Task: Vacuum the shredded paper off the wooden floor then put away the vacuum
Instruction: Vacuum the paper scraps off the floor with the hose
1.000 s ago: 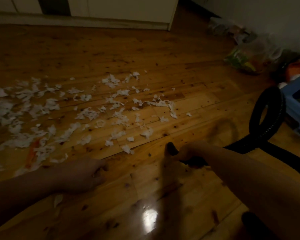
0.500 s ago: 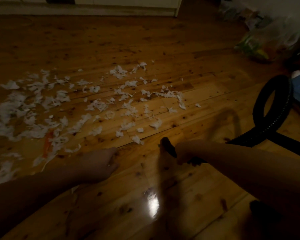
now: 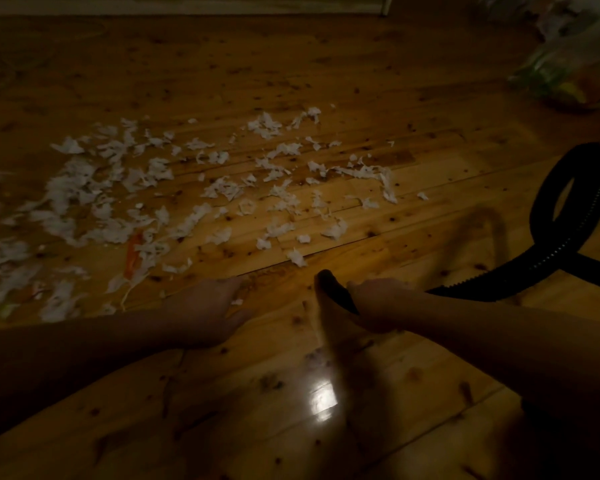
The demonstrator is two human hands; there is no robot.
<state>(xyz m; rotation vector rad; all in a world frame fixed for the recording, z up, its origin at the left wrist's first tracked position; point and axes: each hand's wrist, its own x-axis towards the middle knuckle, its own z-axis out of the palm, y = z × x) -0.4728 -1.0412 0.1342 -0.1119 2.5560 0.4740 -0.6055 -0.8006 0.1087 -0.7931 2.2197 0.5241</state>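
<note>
Bare floor (image 3: 257,393) nearside; shredded paper (image 3: 222,188) ahead, hose (image 3: 541,216) right.

Glossy floor (image 3: 326,64), matt paper (image 3: 84,188), ribbed hose (image 3: 568,237).
Knotty varnished wood is marked by a glare patch; the paper is torn and dull; the hose is made of black ridged plastic.

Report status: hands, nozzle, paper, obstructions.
Right hand grips hose nozzle; left hand open, down at floor. Shredded paper spread just ahead of nozzle, uncollected. Orange scrap lies among paper.
</note>
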